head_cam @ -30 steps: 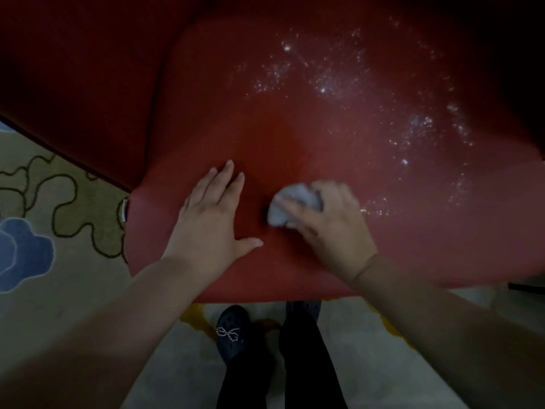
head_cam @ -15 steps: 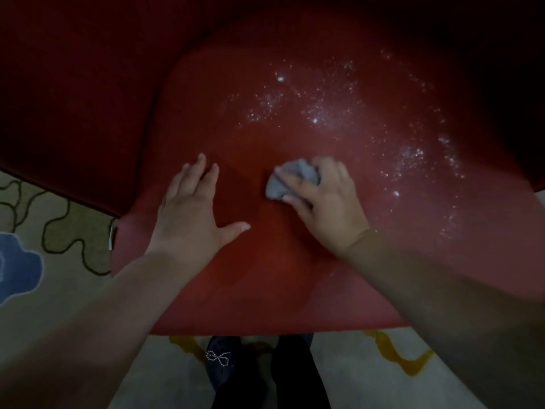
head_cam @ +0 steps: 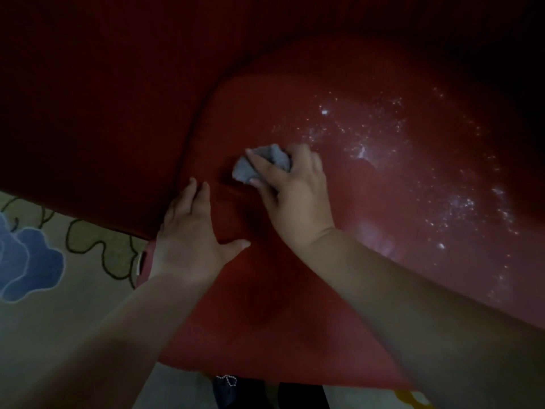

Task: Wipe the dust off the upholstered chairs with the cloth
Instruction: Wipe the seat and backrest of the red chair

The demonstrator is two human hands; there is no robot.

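Head view looks down on a red chair (head_cam: pixel 295 335) seat in dim light. Right hand (head_cam: pixel 295 196) grips a crumpled grey cloth (head_cam: pixel 259 165), fingers curled over it, pressing it onto the seat near the seat's left rear part. Left hand (head_cam: pixel 191 240) lies flat on the seat just beside and nearer than the cloth, fingers straight and close together, thumb spread wide toward the right; it holds nothing. The two hands are near each other but apart. White dust (head_cam: pixel 383 137) speckles the seat to the right of the cloth, running in a band from behind the right hand round toward the right edge; the seat under and in front of the hands looks plain red. Dark red backrest (head_cam: pixel 103 113) fills the upper left. Left of the chair, a pale rug (head_cam: pixel 44 305) with a blue cloud shape and dark curly lines covers the floor. At the bottom edge, a dark shoe (head_cam: pixel 227 391) with a small beaded bow shows below the seat's front
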